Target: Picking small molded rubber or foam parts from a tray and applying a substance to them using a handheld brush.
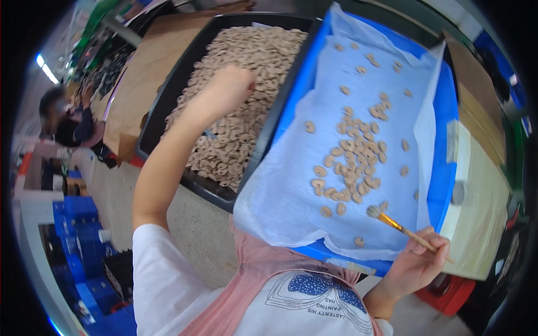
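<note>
My left hand [232, 87] reaches over a black tray [216, 196] heaped with small tan ring-shaped pieces [230, 140]. Its fingers are curled closed near the heap; whatever they hold, if anything, is hidden. In my right hand [420, 260] is a paintbrush [395, 225] with a wooden handle, gold ferrule and pale bristles. The bristles point over the near right part of a blue tray [448, 190] lined with white cloth [280, 190]. On that cloth lies a loose cluster of similar tan pieces [356, 154], with several more scattered around it.
Brown cardboard [143, 78] lies left of the black tray, and a pale board [479, 207] lies right of the blue one. A red container [448, 297] stands low at the right. Blue bins [81, 241] are stacked at the left. Another person [73, 120] sits at the far left.
</note>
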Demonstrator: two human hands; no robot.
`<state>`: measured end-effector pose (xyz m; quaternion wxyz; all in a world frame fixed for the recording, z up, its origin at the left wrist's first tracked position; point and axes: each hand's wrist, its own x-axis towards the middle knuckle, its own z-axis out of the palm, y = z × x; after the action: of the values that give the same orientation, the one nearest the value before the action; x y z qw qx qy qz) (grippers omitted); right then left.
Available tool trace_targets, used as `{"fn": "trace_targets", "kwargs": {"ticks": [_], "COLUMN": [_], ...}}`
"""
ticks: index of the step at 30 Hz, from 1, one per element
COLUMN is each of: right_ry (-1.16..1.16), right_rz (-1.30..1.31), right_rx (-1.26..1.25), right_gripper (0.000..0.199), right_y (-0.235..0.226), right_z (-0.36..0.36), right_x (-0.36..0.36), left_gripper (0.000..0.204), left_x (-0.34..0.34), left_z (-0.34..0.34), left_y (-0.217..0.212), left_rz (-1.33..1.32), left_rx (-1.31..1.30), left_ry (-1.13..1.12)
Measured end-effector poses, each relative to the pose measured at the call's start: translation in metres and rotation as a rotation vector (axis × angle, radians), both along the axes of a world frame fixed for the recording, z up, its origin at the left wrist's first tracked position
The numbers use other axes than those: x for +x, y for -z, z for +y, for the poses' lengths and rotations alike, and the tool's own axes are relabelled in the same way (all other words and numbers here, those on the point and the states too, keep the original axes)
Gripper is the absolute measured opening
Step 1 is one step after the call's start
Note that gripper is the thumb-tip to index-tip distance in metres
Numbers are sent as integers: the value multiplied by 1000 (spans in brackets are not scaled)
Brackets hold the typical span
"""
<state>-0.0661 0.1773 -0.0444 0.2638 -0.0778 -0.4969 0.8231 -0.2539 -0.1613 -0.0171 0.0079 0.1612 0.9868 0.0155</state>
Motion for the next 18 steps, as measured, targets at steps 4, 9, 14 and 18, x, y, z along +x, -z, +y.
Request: {"fn": "trace_targets", "kwargs": {"ticks": [4, 9, 14, 18], "right_ry": [-8, 91, -55, -129], "right_rz": [-11, -88, -118, -138], "right_rx": [71, -56, 56, 71], "right_gripper": [28, 26, 21, 25], "right_y": [0, -3, 4, -6], "right_z": [-3, -6, 8, 6], "right_x": [0, -5, -7, -7], "left_gripper": [11, 15, 30, 29], "left_x": [-16, -21, -26, -24], "left_z": [-8, 19, 8, -3], "left_y": [27, 26, 55, 58], "left_rz": [15, -98, 30, -59], "left_rx": [236, 184, 348, 375], "left_ry": [187, 160, 327, 290]}}
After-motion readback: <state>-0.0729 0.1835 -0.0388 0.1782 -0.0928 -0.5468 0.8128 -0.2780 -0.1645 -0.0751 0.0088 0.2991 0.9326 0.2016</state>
